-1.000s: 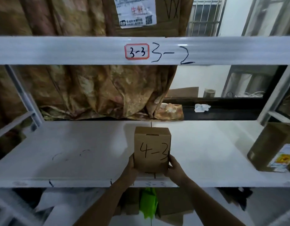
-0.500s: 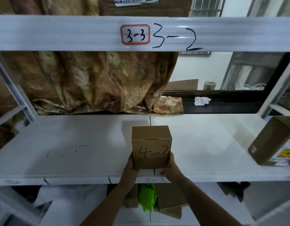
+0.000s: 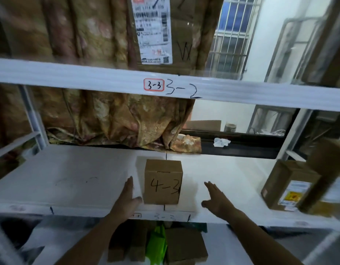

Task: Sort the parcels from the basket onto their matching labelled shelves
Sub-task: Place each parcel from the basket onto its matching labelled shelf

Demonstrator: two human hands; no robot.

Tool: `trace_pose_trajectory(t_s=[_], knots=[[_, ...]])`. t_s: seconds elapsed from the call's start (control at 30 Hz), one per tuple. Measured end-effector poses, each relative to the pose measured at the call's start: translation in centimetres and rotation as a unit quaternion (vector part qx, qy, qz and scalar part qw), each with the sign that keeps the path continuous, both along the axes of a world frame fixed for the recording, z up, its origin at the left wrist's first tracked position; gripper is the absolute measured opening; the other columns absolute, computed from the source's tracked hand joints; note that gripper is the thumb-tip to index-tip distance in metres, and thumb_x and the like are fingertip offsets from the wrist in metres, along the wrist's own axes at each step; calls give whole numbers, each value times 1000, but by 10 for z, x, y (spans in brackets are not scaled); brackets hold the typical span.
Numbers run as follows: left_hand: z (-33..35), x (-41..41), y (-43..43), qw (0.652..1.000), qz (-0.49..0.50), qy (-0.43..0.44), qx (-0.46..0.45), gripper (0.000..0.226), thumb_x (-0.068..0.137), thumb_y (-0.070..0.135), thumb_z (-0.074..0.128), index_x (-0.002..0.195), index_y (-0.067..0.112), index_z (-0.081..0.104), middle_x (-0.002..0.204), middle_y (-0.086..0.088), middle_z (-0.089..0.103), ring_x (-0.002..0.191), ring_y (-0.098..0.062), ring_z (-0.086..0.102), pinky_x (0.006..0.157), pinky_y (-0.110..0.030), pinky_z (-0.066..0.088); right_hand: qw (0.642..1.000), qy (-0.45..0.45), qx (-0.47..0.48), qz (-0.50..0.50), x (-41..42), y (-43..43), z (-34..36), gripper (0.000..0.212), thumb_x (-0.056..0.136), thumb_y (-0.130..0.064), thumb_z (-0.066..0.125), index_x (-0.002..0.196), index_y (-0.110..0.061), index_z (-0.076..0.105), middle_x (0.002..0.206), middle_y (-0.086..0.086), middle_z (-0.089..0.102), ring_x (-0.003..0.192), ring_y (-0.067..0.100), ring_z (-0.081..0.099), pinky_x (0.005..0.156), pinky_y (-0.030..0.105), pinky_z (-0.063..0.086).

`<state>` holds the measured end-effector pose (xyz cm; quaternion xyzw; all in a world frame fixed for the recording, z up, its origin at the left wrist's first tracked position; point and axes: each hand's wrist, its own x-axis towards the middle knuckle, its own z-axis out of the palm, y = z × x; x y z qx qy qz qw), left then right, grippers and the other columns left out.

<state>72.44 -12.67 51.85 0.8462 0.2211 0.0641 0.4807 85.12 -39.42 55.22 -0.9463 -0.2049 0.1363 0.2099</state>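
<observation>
Small box marked 4-3 upright on the white shelf, my two hands open on either side of it.

I see the box [image 3: 162,181] standing close to the front edge of the shelf [image 3: 79,178], on a black divider line. My left hand [image 3: 127,197] lies flat just beside its left face, fingers straight and together. The thumb is near the lower corner, and I cannot tell if it touches. My right hand [image 3: 215,197] is apart from the box, fingers straight and slightly spread. There is bare board on both sides, and a larger labelled parcel [image 3: 285,186] sits well to the right. The upper beam [image 3: 69,75] carries a red-framed 3-3 tag [image 3: 153,84] beside a handwritten 3-2. A patterned curtain [image 3: 108,115] hangs behind, and a green bag [image 3: 155,243] lies below the shelf.
</observation>
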Motion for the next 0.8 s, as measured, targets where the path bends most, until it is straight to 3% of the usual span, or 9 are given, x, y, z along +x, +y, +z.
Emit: trace_pose_trajectory(t_s=[0.17, 0.3, 0.4, 0.57, 0.8], knots=[[84, -45, -38, 965, -22, -16, 261, 72, 97, 46, 36, 149, 25, -9, 159, 5, -8, 147, -11, -2, 118, -27, 2, 975, -175, -114, 73, -39, -44, 87, 70, 91, -35, 50, 151, -22, 16, 161, -1, 10, 149, 17, 6, 121, 37, 9], [164, -87, -94, 939, -34, -65, 337, 71, 94, 52, 37, 151, 25, 4, 160, 5, 0, 147, -13, 3, 120, -32, 11, 957, -267, -79, 85, -88, -83, 161, 60, 86, -35, 53, 141, -18, 36, 152, 1, 35, 139, 20, 31, 112, 31, 26], [221, -119, -140, 912, -15, -84, 400, 68, 95, 51, 34, 151, 20, 10, 160, 1, 6, 147, -13, 3, 120, -36, 12, 943, -309, -63, 106, -124, -116, 211, 56, 87, -35, 52, 140, -20, 40, 148, 1, 41, 136, 20, 37, 110, 32, 31], [291, -164, -209, 908, -17, -26, 418, 72, 94, 56, 26, 151, 18, 5, 160, 2, 0, 147, -12, -2, 120, -32, 4, 934, -325, -84, 122, -180, -160, 278, 55, 93, -38, 47, 143, -20, 36, 152, 1, 35, 140, 20, 34, 116, 36, 24], [321, -212, -267, 904, -39, 35, 424, 69, 94, 58, 27, 151, 23, 9, 160, 2, 5, 148, -15, 2, 118, -35, 7, 941, -299, -48, 148, -249, -195, 329, 49, 89, -39, 51, 133, -17, 50, 143, 7, 50, 129, 28, 46, 108, 37, 37]])
